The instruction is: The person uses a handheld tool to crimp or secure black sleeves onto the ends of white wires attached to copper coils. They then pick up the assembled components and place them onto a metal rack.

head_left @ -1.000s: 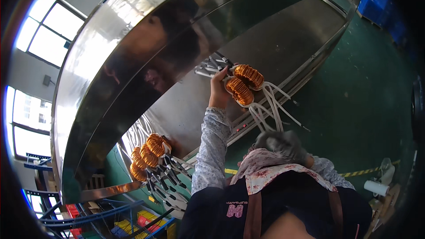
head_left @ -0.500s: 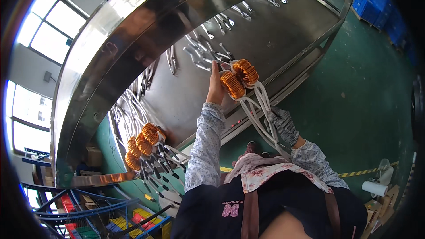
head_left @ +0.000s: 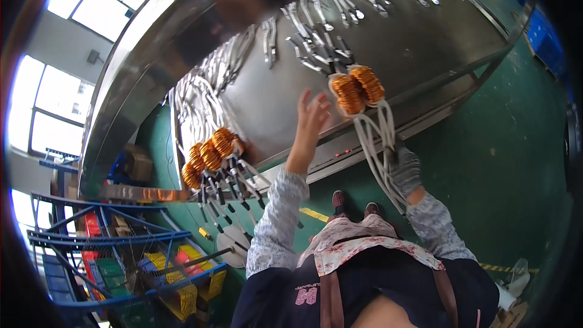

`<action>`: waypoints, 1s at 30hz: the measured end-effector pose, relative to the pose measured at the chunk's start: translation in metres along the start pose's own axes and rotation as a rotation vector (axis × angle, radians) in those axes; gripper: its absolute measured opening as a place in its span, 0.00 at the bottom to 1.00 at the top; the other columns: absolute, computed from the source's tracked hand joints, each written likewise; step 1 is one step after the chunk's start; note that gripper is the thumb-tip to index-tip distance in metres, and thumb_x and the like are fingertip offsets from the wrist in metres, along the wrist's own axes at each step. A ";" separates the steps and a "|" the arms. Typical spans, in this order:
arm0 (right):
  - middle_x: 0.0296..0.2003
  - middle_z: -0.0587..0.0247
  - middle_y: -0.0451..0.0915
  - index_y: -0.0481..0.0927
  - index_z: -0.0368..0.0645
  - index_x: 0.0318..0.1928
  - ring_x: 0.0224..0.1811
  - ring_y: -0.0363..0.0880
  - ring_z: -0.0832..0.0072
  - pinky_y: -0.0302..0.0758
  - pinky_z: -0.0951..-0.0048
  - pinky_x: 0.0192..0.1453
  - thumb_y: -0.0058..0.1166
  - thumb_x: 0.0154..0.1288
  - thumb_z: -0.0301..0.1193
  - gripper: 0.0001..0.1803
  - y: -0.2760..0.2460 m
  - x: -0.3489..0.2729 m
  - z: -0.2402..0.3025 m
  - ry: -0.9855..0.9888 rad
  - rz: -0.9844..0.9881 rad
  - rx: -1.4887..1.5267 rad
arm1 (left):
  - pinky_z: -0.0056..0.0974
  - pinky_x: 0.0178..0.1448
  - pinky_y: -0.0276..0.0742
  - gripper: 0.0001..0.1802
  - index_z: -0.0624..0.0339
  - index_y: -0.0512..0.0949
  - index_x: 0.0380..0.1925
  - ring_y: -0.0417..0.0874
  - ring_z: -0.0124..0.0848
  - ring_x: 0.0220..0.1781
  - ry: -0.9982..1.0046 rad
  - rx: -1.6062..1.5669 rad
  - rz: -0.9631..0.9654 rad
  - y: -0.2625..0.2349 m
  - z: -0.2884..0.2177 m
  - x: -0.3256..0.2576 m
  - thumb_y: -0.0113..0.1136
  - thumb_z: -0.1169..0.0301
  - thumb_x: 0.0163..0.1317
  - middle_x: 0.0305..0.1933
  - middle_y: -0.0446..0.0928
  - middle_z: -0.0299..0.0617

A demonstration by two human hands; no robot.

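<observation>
Two orange copper-wound coils [head_left: 357, 88] hang against a big curved steel panel [head_left: 425, 54], with long white leads [head_left: 379, 146] trailing down from them. My right hand [head_left: 405, 170], in a grey glove, grips those leads low down. My left hand [head_left: 313, 115] is bare and raised just left of the coils, fingers spread, holding nothing. Rows of metal clips [head_left: 316, 36] sit on the panel above the coils.
A second cluster of orange coils [head_left: 211, 155] with dark-tipped leads hangs at the left of the panel. A blue rack with yellow and green crates [head_left: 152, 267] stands lower left. Below is green floor [head_left: 504, 164], with my shoes [head_left: 352, 203] on it.
My left hand has let go of the coils and now hovers open beside them. My right hand still grips the white leads. More of the clip rows has come into view.
</observation>
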State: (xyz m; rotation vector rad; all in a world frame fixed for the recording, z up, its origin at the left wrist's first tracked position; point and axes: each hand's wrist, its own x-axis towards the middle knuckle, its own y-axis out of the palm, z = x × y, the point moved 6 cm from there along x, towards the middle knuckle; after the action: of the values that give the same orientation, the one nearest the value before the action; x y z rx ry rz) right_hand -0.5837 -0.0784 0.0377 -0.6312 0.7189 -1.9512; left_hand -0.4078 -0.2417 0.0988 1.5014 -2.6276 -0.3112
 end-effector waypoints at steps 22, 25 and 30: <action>0.35 0.58 0.80 0.77 0.38 0.44 0.33 0.79 0.69 0.76 0.68 0.40 0.50 0.65 0.37 0.15 0.311 0.161 0.290 0.086 1.073 1.150 | 0.43 0.71 0.44 0.34 0.54 0.33 0.70 0.47 0.41 0.73 0.088 0.154 0.017 -0.114 0.014 -0.150 0.36 0.67 0.70 0.74 0.38 0.46; 0.33 0.56 0.82 0.79 0.37 0.43 0.27 0.79 0.71 0.78 0.71 0.32 0.51 0.64 0.35 0.14 0.334 0.154 0.331 -0.282 1.036 0.982 | 0.41 0.72 0.41 0.33 0.56 0.33 0.70 0.46 0.41 0.73 0.105 0.123 0.006 -0.116 0.013 -0.159 0.35 0.66 0.71 0.74 0.38 0.47; 0.29 0.63 0.81 0.79 0.38 0.39 0.26 0.79 0.77 0.77 0.79 0.30 0.53 0.63 0.34 0.12 0.365 0.166 0.292 0.338 1.180 1.234 | 0.41 0.66 0.61 0.35 0.57 0.41 0.70 0.55 0.37 0.70 0.086 0.013 0.111 -0.104 0.028 -0.172 0.45 0.68 0.68 0.72 0.46 0.48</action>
State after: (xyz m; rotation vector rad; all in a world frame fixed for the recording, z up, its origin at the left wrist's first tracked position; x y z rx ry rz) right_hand -0.2418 -0.4367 0.0063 0.7622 -0.0845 -1.0011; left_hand -0.2376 -0.1413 0.0502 1.3342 -2.6373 -0.2162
